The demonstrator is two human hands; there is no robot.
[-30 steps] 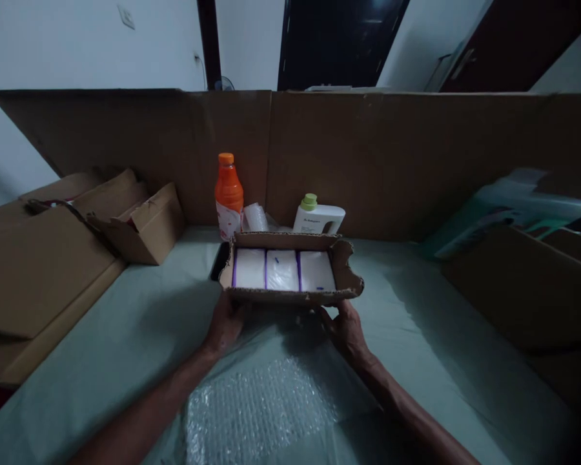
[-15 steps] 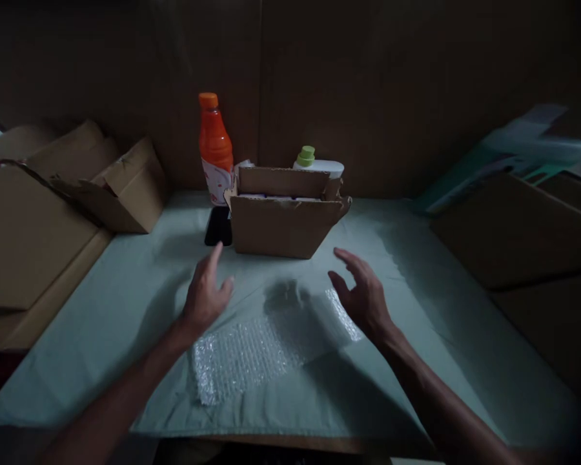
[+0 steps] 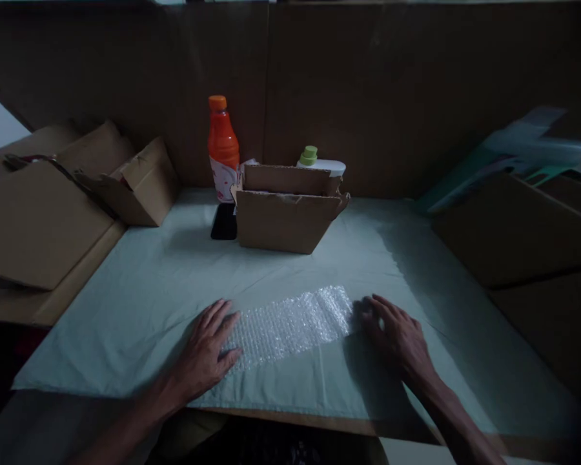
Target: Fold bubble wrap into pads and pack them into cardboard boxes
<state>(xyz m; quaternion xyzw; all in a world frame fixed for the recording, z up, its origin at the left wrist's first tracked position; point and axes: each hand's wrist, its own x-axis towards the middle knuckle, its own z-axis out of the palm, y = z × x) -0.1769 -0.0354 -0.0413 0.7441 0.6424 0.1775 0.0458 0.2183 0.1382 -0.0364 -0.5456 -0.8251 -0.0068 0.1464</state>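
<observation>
A strip of bubble wrap lies flat on the pale green table cover near the front edge. My left hand rests open with its fingers spread on the wrap's left end. My right hand lies open and flat at the wrap's right end, fingertips touching it. Farther back stands an open brown cardboard box; its contents are hidden from this angle.
Behind the box stand an orange bottle and a white bottle with a green cap. A black phone lies left of the box. Flattened cartons pile at the left, more cardboard at the right, a cardboard wall behind.
Both hands let go of the cardboard box, which now stands farther back on the table. They came down onto the two ends of the bubble wrap, which now lies spread flat.
</observation>
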